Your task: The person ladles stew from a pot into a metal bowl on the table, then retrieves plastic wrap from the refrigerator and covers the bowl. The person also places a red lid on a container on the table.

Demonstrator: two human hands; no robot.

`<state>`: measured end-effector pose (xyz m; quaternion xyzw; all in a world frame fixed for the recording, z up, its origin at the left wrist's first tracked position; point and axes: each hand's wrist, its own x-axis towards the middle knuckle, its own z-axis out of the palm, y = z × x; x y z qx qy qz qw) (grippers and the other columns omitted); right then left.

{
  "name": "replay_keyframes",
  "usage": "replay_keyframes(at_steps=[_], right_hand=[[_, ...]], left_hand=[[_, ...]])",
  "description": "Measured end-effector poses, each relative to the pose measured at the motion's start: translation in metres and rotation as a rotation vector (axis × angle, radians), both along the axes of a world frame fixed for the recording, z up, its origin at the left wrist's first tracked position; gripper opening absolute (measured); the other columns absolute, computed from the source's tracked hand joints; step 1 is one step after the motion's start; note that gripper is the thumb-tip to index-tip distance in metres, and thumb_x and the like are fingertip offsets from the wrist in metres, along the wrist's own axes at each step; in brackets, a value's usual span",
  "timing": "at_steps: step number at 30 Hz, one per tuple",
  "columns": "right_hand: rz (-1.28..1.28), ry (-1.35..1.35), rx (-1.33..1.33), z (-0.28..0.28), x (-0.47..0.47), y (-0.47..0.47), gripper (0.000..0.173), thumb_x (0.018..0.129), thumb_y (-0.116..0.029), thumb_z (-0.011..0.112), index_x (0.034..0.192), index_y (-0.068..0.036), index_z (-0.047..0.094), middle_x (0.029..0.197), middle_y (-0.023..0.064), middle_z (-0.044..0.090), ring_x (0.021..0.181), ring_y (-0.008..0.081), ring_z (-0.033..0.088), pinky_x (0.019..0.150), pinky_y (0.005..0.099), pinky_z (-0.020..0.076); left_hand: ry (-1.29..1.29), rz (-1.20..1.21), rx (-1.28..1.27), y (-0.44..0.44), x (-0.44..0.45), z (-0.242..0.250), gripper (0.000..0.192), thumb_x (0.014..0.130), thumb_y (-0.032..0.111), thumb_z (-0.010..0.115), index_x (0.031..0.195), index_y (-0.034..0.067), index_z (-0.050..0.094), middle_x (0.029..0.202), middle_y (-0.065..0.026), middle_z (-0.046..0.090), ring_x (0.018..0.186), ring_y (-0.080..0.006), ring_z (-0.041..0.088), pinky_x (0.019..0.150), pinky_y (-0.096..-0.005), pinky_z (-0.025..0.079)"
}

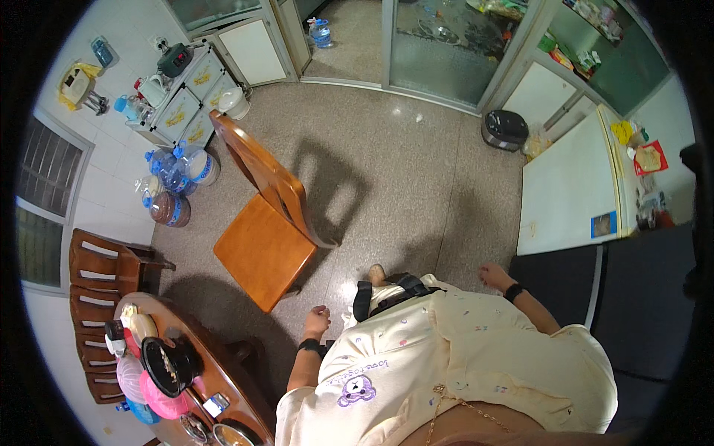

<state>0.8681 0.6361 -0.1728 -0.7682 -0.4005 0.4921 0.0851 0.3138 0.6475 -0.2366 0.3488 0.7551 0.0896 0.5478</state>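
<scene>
My left hand point(317, 321) hangs beside my body with loosely bent fingers and nothing seen in it. A dark band circles that wrist. Nearest to it is a wooden chair point(266, 251) with an orange-brown seat, standing apart from the hand. On the other side my right hand point(495, 277) hangs over the floor, its fingers slightly bent and no object visible in them. The right wrist also bears a dark band. Close to this hand are a dark grey cabinet-like surface point(558, 284) and a white refrigerator point(569, 189). One foot point(377, 274) shows below my cream top.
A round wooden table point(240, 384) at lower left carries a black pot point(167, 368), a pink cover point(162, 397) and bowls. Large water bottles point(175, 173) stand by the wall. A black appliance point(505, 130) sits on the floor before the sliding glass door point(435, 72).
</scene>
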Motion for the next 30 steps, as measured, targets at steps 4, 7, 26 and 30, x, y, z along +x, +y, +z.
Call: replay_keyframes(at_steps=[4,7,26,30], right_hand=[[0.028,-0.113,-0.086,-0.047,0.051,-0.005,0.03,0.088,-0.024,0.05,0.096,0.001,0.065,0.079,0.0117,0.063,0.069,0.0215,0.059,0.066,0.0344,0.0491],[0.315,-0.206,0.011,-0.119,0.093,-0.025,0.035,0.087,-0.032,0.052,0.084,0.0,0.066,0.083,0.0175,0.065,0.073,0.0293,0.062,0.066,0.0407,0.0487],[0.42,-0.315,0.132,-0.037,0.17,0.551,0.03,0.091,-0.021,0.048,0.106,0.002,0.061,0.102,0.0179,0.063,0.094,0.0326,0.06,0.083,0.0399,0.048],[0.53,-0.098,0.248,0.014,0.077,0.663,0.033,0.092,-0.024,0.047,0.112,0.001,0.058,0.108,0.0157,0.063,0.098,0.0299,0.059,0.085,0.0386,0.0464]], left_hand=[[0.106,-0.203,0.01,0.053,0.016,0.0,0.039,0.085,0.03,0.058,0.112,0.002,0.061,0.092,-0.0177,0.067,0.073,-0.0243,0.067,0.064,-0.034,0.052],[0.257,-0.411,0.011,0.091,0.024,0.003,0.037,0.082,0.034,0.057,0.106,0.007,0.066,0.102,-0.0197,0.065,0.1,-0.0363,0.06,0.087,-0.0409,0.047],[0.185,0.036,-0.176,0.283,0.142,-0.009,0.034,0.086,0.027,0.053,0.112,0.007,0.062,0.091,-0.0137,0.068,0.083,-0.0194,0.066,0.068,-0.035,0.052],[-0.044,0.299,-0.153,0.322,0.133,-0.057,0.032,0.092,0.023,0.05,0.117,0.005,0.057,0.096,-0.0089,0.064,0.073,-0.0186,0.062,0.063,-0.0324,0.051]])
